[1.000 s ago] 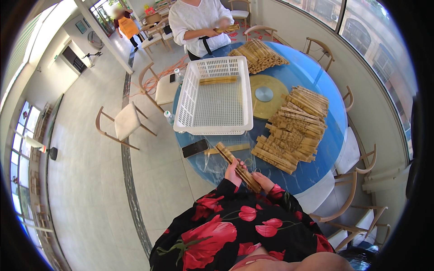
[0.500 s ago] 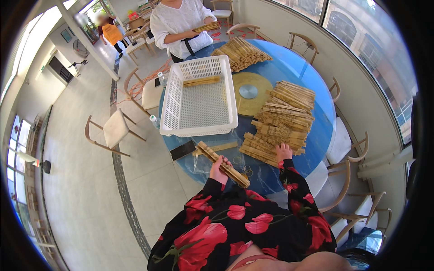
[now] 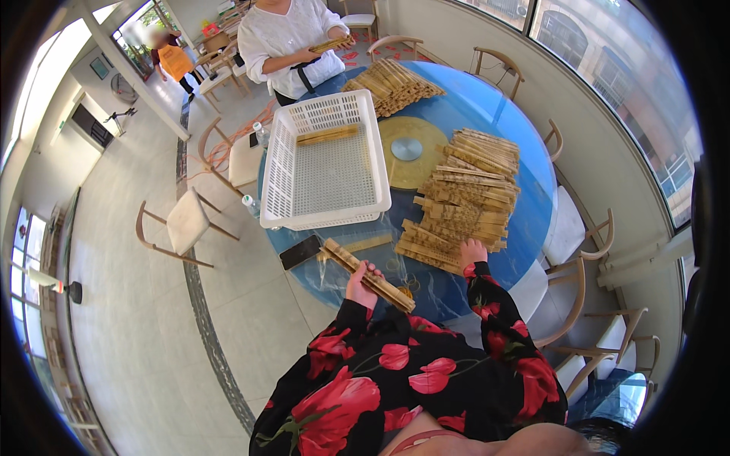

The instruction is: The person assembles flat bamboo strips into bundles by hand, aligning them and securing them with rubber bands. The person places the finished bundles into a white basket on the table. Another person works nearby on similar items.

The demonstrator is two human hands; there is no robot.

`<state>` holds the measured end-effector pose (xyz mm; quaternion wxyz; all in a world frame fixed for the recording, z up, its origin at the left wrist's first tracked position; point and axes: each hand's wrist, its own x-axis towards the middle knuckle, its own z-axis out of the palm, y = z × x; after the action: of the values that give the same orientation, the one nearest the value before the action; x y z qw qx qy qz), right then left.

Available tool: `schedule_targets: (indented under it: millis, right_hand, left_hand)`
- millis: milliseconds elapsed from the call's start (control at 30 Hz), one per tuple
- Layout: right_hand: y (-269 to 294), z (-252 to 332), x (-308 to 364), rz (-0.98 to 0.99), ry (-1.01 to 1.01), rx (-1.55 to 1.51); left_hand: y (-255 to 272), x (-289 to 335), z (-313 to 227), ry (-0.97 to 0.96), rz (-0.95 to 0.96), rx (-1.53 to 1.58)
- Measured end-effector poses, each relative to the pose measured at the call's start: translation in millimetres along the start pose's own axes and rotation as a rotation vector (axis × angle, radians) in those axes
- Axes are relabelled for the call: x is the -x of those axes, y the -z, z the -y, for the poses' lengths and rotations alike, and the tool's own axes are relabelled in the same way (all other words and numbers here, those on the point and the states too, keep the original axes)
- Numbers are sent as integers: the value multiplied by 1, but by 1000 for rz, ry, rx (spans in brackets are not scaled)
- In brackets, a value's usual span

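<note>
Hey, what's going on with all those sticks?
Someone in a flowered top grips a bundle of brown strips in the left hand, while the right hand is at the near edge of a big pile on the blue table. Across the table, a person in white holds more strips. Some strips lie in the white basket.

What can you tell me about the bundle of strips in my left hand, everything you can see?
The bundle of strips is long, narrow and straight, made of several pieces lying lengthwise together. They are brown and tan with darker mottling, and look like bamboo or wood. Your left hand grips it around the middle. It slants from upper left to lower right in the picture, in front of the blue table's near edge. Whether anything binds it, I can't tell.
</note>
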<state>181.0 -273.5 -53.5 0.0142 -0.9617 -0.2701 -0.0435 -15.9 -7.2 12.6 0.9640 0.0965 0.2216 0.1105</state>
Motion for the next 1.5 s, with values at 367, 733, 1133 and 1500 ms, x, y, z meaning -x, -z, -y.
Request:
schedule_targets:
  millis: [367,733,1133,1500]
  right_hand:
    - [67,23,16,-150,-193,-639]
    - [161,146,68,171,-34,-1416]
    - [170,158,71,-21,119,-920]
    - [183,167,65,-53,251,-710]
  left_hand:
    - [-10,2,-2,-11,74,22]
    - [-23,7,2,65,91,26]
    - [-49,19,2,-9,-21,-79]
    - [-27,7,10,-13,115,-51]
